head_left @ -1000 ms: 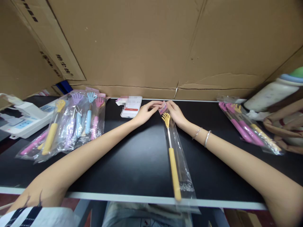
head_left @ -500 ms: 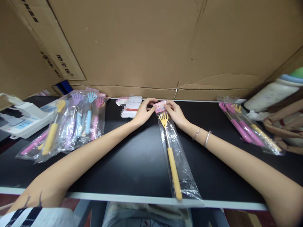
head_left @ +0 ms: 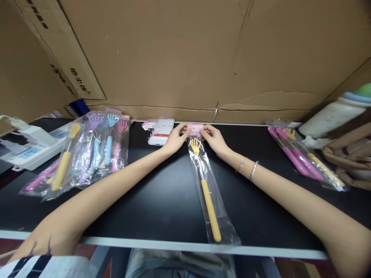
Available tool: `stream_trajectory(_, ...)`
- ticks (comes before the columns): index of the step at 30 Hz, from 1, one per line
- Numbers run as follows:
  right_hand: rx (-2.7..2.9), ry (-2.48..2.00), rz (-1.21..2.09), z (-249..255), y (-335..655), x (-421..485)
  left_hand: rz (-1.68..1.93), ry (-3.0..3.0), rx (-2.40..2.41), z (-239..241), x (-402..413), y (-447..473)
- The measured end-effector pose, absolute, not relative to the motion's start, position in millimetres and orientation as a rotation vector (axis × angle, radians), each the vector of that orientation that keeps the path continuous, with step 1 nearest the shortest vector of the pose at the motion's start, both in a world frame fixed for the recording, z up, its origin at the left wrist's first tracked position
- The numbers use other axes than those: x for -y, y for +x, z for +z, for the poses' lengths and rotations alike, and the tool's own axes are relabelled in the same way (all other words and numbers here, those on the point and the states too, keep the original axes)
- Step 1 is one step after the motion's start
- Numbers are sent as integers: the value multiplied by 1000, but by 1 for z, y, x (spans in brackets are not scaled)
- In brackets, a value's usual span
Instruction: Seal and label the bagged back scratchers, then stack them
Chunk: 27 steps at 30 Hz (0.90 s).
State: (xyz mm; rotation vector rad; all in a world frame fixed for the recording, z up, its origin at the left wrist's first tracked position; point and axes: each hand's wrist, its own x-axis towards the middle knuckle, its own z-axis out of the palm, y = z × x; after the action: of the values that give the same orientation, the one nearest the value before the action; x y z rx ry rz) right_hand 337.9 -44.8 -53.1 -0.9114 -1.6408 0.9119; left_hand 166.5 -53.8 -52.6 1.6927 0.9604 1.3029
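Note:
A yellow back scratcher (head_left: 211, 210) with a hand-shaped head lies in a clear plastic bag (head_left: 222, 212) on the black table, its handle toward the front edge. Across the bag's far end sits a pink printed header card (head_left: 195, 129). My left hand (head_left: 177, 138) pinches the card's left edge between thumb and fingers. At the card's right edge, my right hand (head_left: 213, 139) grips it the same way. Both hands rest low, close to the tabletop.
Several bagged back scratchers (head_left: 89, 150) in mixed colours lie left, beside a white power strip (head_left: 37, 148). A phone (head_left: 160, 133) lies behind my left hand. More bagged scratchers (head_left: 304, 156) and a bottle (head_left: 333, 116) are at right. Cardboard (head_left: 162, 54) walls the back.
The bagged back scratcher has shifted slightly left and its header card has been turned straight. My right hand has moved a little with it; both hands keep hold of the card.

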Motion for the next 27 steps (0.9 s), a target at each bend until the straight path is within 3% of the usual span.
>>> stream_trajectory(27,1722,-956,852,-58,340,43,1263,1795,-994,-53,53,167)
